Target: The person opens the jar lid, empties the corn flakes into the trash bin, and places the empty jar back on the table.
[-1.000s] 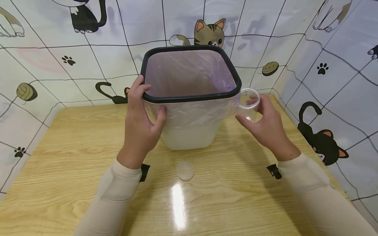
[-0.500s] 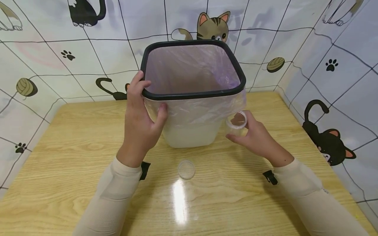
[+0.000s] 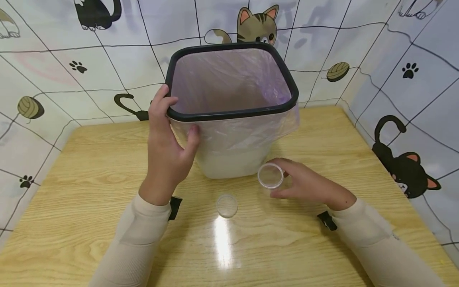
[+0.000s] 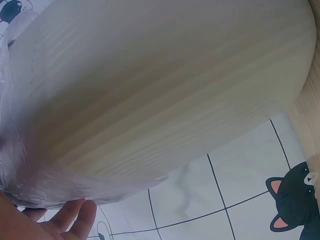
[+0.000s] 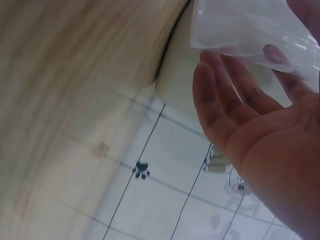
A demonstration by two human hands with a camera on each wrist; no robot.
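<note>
A pale trash can (image 3: 233,161) with a black rim ring (image 3: 229,116) and a thin purplish liner (image 3: 222,83) stands on the table. My left hand (image 3: 166,149) grips its left side at the rim, thumb on the front over the liner; in the left wrist view, fingertips (image 4: 86,220) show at the liner's edge. Low by the can's right front corner, my right hand (image 3: 308,185) holds a clear plastic jar (image 3: 270,176), its round open mouth up. In the right wrist view, fingers (image 5: 205,92) lie along the jar's side. A clear round lid (image 3: 227,206) lies flat in front of the can.
The wood-grain table (image 3: 93,191) meets a cat-print wall covering (image 3: 125,67) at the back and another on the right. Black tags (image 3: 327,220) hang by both sleeves. A light reflection shows on the tabletop in front of the lid.
My right hand has brought the jar down from beside the can's rim, toward me and left, to the table near its front corner. The left hand keeps its grip on the can.
</note>
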